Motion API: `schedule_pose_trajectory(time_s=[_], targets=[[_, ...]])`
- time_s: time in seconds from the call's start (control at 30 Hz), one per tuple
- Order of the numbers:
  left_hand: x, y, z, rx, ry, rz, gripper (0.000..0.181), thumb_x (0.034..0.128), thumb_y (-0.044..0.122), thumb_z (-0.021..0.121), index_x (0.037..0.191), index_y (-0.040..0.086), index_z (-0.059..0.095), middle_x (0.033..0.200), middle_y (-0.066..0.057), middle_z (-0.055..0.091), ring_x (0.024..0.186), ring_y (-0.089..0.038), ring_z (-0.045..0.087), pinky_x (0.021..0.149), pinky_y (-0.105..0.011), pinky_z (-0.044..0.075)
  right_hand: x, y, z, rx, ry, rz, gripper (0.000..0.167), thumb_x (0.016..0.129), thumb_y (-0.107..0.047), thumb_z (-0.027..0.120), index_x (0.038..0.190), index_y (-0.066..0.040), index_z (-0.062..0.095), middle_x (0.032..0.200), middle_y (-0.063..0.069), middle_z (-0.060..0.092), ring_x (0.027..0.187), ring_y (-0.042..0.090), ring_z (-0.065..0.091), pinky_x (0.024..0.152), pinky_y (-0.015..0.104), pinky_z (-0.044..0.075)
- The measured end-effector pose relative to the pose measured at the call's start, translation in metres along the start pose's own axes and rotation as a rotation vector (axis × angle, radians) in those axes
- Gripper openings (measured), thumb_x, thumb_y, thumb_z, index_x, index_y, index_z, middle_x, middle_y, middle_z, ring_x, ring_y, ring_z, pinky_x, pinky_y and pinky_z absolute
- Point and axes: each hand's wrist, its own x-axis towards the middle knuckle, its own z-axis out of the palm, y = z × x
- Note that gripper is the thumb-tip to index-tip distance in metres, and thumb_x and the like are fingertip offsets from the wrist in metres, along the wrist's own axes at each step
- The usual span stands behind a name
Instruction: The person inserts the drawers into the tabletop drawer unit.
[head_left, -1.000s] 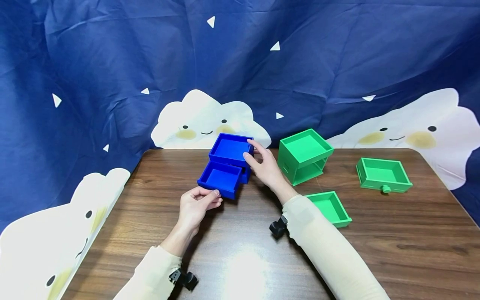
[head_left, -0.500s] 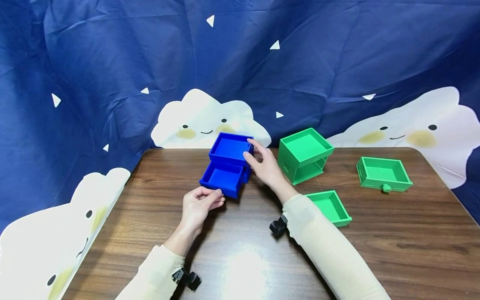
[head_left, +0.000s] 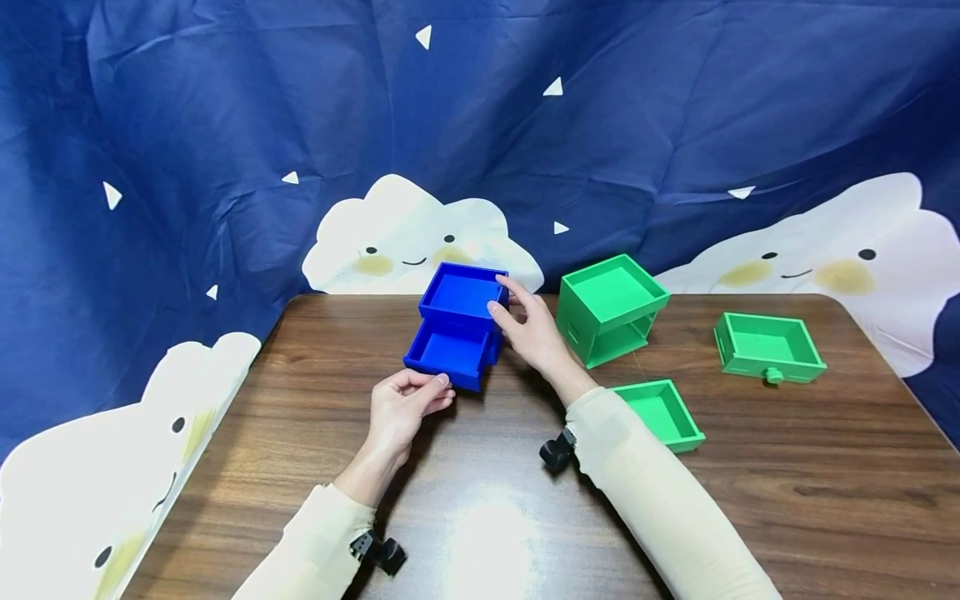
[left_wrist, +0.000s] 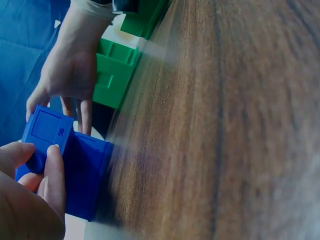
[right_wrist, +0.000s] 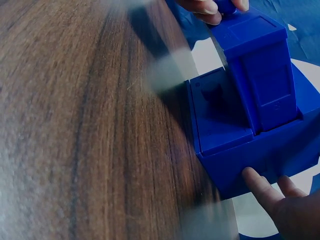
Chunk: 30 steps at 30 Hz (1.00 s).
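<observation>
blue drawer (head_left: 450, 348) has slid deeper into the blue cabinet (head_left: 461, 293)

since the earlier frames the left hand (head_left: 399, 408) has crept toward one o'clock with the blue drawer, while the right hand (head_left: 536, 333) has stayed put. taking the blue cabinet as the dial's centre, twelve being away from the person, the left forearm comes in from seven o'clock, with thumb and fingertips pinching the round blue knob (left_wrist: 36, 163) on the drawer's front. the blue drawer sticks out of the cabinet's upper slot between six and seven.

the right forearm slants in from five o'clock, its hand at the cabinet's three o'clock side. its fingers look fairly straight rather than clenched, tips resting against the side wall, thumb and index finger up by the rim; whether the thumb hooks over is hard to tell, as the right wrist view crops this hand.

the green cabinet (head_left: 611, 308) stands at three o'clock, near the right hand. a knobbed green drawer (head_left: 772, 343) lies farther out, just past three; a second green drawer (head_left: 662, 414) lies at four, partly hidden by the cream right sleeve (head_left: 645, 483). all stand on a brown wooden table (head_left: 810, 483).
</observation>
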Motion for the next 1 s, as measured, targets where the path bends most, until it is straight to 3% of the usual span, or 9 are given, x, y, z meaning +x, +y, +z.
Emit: schedule_pose_trajectory(time_s=[1.0], targets=[[0.0078, 0.0009, 0.0104, -0.029, 0.013, 0.005, 0.025, 0.0941, -0.014, 0.073, 0.08, 0.006, 0.067, 0.076, -0.005, 0.079, 0.068, -0.016, 0.079, 0.069, -0.03, 0.067, 0.0009, 0.0011, -0.0001, 0.007, 0.001, -0.031, 0.056, 0.11, -0.031, 0.065, 0.162, -0.02, 0.05, 0.151, 0.027, 0.052, 0.129, 0.045, 0.067, 0.099, 0.054, 0.063]])
